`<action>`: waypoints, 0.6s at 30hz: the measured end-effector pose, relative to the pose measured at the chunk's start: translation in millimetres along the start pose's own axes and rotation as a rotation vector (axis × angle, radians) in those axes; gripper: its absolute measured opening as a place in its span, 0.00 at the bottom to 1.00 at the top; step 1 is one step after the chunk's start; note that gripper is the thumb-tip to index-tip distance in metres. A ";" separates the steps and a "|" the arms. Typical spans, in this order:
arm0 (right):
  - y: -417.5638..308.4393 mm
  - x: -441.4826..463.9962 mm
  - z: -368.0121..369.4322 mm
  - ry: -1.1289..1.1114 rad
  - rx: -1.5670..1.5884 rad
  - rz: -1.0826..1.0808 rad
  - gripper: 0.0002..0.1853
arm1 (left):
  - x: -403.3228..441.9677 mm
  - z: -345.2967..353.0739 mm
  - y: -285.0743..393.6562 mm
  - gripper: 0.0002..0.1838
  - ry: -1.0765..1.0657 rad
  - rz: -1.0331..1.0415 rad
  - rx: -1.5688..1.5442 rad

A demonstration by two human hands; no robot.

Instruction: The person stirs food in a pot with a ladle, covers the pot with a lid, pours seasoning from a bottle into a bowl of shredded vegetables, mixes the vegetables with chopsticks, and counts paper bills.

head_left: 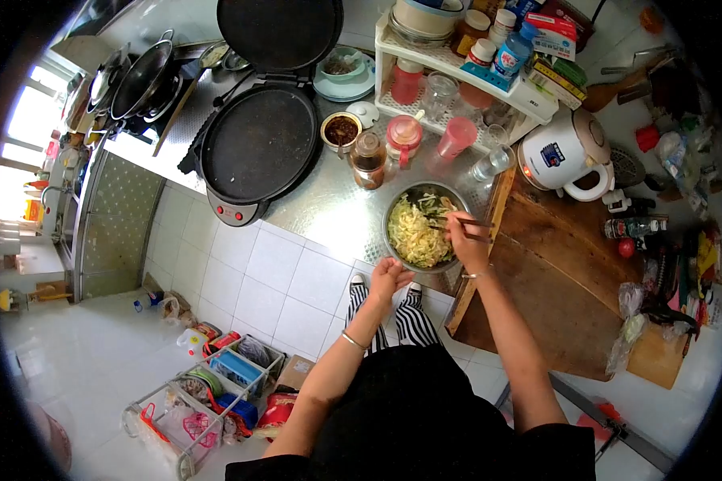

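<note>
Right of frame centre: chopsticks point(477, 222), clamped in right hand's point(463, 239) fingers, long axis crosswise, pointing left into shredded food point(415, 231). At bowl's point(387, 230) lower-left rim: left hand point(387, 277), fingers loosely apart, perhaps touching.

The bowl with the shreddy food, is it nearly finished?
Done: the food is already in shreds and inside the metal bowl.
In hand: the right hand holds chopsticks at the shreds, and the left hand is by the bowl's near side.
Left: probably more mixing, since greener bits sit together at the far side. If it's for the black griddle, cooking is left too: only crumbs there.
</note>
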State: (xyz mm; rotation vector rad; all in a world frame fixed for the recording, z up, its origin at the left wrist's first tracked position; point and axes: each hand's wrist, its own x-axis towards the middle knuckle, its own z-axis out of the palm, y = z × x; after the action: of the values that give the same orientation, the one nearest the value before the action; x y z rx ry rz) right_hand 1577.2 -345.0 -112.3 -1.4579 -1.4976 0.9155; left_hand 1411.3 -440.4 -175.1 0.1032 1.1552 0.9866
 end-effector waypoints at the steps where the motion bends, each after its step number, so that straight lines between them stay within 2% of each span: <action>1: -10.3 3.2 -10.0 0.002 -0.001 0.000 0.08 | 3.2 -7.5 4.6 0.05 0.002 0.023 0.044; 3: -17.3 9.3 -34.6 0.036 0.089 -0.031 0.08 | 19.9 -22.1 20.1 0.09 0.061 0.179 0.106; 4: -10.6 14.4 -39.3 0.055 0.084 0.028 0.09 | 27.6 -24.4 33.6 0.11 0.077 0.263 0.130; 6: 23.5 24.2 -31.2 0.079 -0.132 -0.052 0.09 | 42.6 -20.1 62.8 0.14 0.006 0.247 0.277; 7: 42.4 20.2 -18.4 0.077 -0.090 -0.014 0.08 | 53.3 -20.7 70.5 0.14 0.006 0.246 0.277; 8: 52.8 15.3 -6.7 0.076 -0.048 0.024 0.08 | 64.8 -22.2 74.5 0.12 -0.025 0.226 0.414; 9: 50.1 12.1 0.4 0.072 -0.151 -0.167 0.08 | 71.0 -22.3 75.9 0.12 -0.056 0.206 0.550; 10: 32.1 7.3 6.0 0.028 -0.175 -0.115 0.09 | 69.6 -21.5 74.8 0.12 -0.059 0.206 0.553; 12: -7.0 -1.1 -4.7 -0.003 -0.022 0.054 0.08 | 62.9 -19.5 70.9 0.11 -0.002 0.138 0.465; 15: -7.9 2.4 -41.8 0.066 -0.010 -0.047 0.08 | 44.8 -23.2 58.3 0.12 -0.014 0.095 0.419; 16: -24.0 5.9 -51.9 0.085 -0.014 0.010 0.09 | 40.3 -23.1 52.2 0.12 -0.008 0.085 0.404; 18: 16.0 8.1 -46.4 0.132 -0.074 0.048 0.09 | 32.4 -18.4 42.7 0.13 -0.006 0.068 0.360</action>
State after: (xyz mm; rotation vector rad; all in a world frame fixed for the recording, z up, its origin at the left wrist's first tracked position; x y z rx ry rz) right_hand 1626.3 -338.2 -108.5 -1.5823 -1.4185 0.7834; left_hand 1372.7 -399.8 -183.6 0.4349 1.3219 0.8278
